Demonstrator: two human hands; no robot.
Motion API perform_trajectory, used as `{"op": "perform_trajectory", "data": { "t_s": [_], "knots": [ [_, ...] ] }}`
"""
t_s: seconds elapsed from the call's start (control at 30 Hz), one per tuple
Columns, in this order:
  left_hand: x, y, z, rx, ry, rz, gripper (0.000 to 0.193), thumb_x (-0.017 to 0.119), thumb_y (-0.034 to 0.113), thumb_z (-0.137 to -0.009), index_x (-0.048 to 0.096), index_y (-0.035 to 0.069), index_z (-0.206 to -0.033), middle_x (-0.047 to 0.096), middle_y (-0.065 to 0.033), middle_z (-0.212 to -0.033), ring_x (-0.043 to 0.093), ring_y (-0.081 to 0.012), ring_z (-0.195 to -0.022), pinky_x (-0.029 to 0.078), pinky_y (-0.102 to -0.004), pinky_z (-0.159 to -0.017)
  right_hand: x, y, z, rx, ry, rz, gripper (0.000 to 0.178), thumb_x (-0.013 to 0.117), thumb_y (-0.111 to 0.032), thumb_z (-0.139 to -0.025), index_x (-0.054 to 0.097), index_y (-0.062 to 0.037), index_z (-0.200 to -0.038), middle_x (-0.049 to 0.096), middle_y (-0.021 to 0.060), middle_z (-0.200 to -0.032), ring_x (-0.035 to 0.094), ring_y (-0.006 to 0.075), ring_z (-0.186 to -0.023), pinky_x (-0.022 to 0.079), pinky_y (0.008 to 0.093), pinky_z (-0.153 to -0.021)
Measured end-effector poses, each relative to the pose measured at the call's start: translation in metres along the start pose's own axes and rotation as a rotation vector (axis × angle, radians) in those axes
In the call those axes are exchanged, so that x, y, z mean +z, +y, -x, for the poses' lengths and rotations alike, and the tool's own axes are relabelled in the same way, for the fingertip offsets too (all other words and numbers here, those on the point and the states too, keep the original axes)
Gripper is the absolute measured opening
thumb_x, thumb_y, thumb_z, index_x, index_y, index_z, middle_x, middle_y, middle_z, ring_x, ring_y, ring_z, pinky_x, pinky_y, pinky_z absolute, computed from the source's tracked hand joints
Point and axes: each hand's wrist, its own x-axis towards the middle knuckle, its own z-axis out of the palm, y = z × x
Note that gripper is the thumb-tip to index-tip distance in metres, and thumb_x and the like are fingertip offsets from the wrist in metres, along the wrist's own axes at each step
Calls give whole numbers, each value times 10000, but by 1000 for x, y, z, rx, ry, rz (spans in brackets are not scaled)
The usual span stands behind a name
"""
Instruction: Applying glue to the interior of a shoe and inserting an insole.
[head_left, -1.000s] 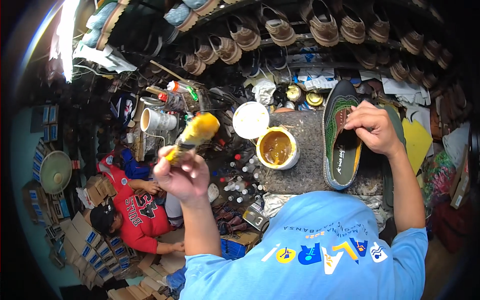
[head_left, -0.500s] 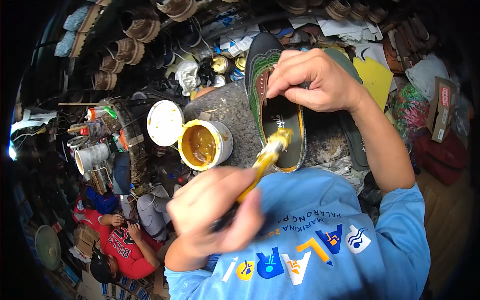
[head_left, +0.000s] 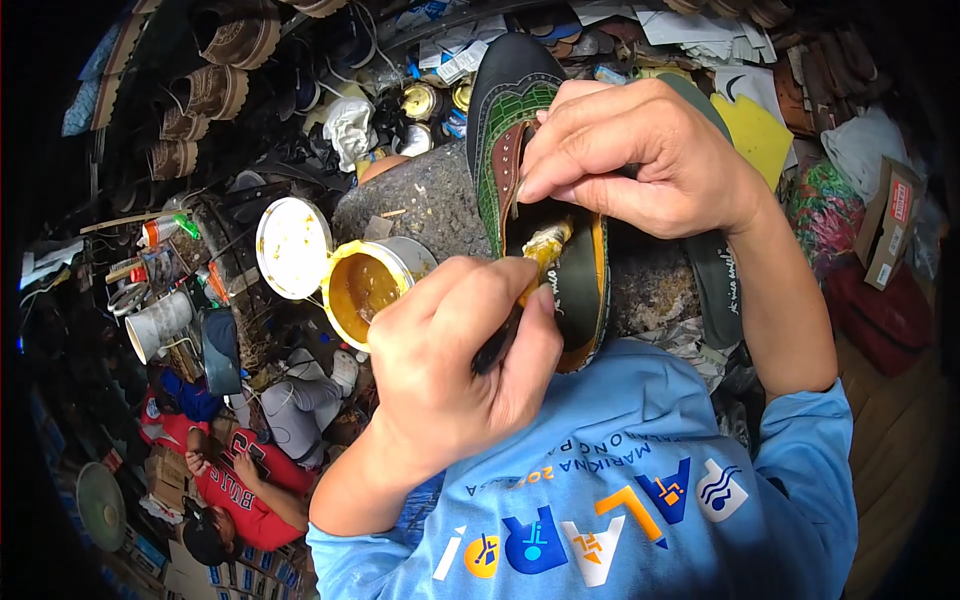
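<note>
My left hand [head_left: 455, 370] is closed round the handle of a glue brush [head_left: 545, 252]. Its bristles, coated yellow, reach into the opening of a shoe [head_left: 520, 95] with a black toe, green scale-textured panels and brown lacing parts. A dark sock lining [head_left: 575, 318] shows inside. My right hand [head_left: 650, 160] pinches the edge of the shoe's opening near the eyelets; its fingertips are partly hidden. Left of the shoe stands a tub [head_left: 375, 285] of amber glue, its white lid [head_left: 293, 248] tilted beside it. A loose dark green insole [head_left: 715, 290] lies right of the shoe.
Beneath the shoe and tub is a rough dark stone block [head_left: 435, 200]. Small open tins [head_left: 420, 101] and crumpled white plastic [head_left: 349, 132] lie beyond. Several brown shoes [head_left: 210, 92] stand at the far left. A person in red [head_left: 245, 485] sits at the lower left.
My left hand has moved the brush forward, so its bristles are deeper in the shoe. The shoe, tub and lid appear further left in the picture. My right hand keeps its grip.
</note>
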Motion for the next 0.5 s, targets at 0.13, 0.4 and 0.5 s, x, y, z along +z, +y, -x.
{"op": "perform_trajectory", "data": {
  "t_s": [0.13, 0.4, 0.5],
  "knots": [
    [-11, -1, 0, -57, -61, 86, 97, 698, -51, -834, 738, -71, -920, 702, -139, -753, 643, -199, -604, 482, -288, -585, 1, 1, -1, 0, -15, -20, 189, 719, -5, -825, 812, -41, -985, 787, 119, -958, 735, 289, -893, 555, 381, -841],
    [-16, -4, -5, -65, -105, 112, 112, 685, -68, -780, 736, -64, -879, 695, -123, -751, 641, -214, -622, 488, -308, -620, 4, 0, -1, 21, 13, -21, 183, 717, -13, -820, 813, -43, -972, 785, 109, -933, 729, 284, -885, 560, 380, -833],
    [-12, -2, -5, -32, -102, 47, 119, 691, -60, -750, 731, -62, -862, 691, -135, -744, 653, -213, -612, 495, -298, -603, 5, -1, 0, 28, 40, -15, 183, 713, -16, -814, 816, -43, -962, 783, 103, -917, 724, 283, -875, 563, 383, -816]
  ]
}}
